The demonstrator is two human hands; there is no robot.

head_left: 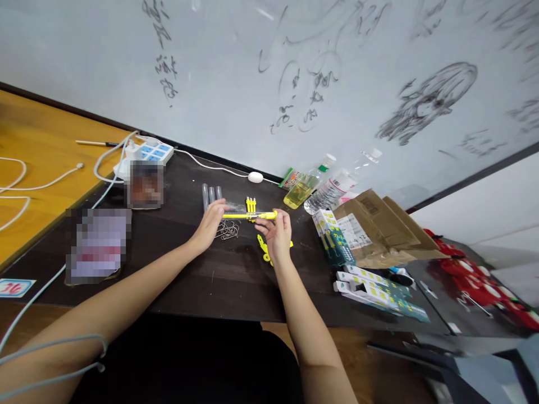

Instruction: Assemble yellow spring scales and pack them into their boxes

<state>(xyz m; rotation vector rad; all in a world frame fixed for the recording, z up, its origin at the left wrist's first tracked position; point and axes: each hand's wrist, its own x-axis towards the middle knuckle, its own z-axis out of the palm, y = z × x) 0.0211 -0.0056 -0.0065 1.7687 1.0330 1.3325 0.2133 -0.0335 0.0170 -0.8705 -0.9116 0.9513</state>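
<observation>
Two bare forearms reach away from the lower edge, with a grey cable point(63, 359) looped across the left one. Between the hands is one yellow pen point(250, 215), held level just above the dark table point(189, 280). The left hand point(210, 224) has its fingertips closed on the pen's left end, wrist bent inward. The right hand point(278, 235) grips the right end, fingers curled on the barrel.

Behind the pen, three clear tubes point(211, 194) lie side by side. Just right of them is a small cluster of yellow pieces point(251, 203), too small to count. A pile of thin wire clips point(227, 230) lies just beside the left hand. More yellow parts point(264, 249) are partly hidden under the right hand.

Farther back are one white power strip point(151, 150) with its cords and one small white oval object point(255, 177). A bottle of yellow liquid point(301, 189) and a clear bottle point(332, 188) lie against the scribbled whiteboard point(252, 67). On the right is one flattened cardboard box point(379, 224), with a stack of green-and-white cartons point(332, 238) touching it. Several flat cartons point(379, 289) lie nearer the table's edge. Two spots on the left are blurred beyond telling.
</observation>
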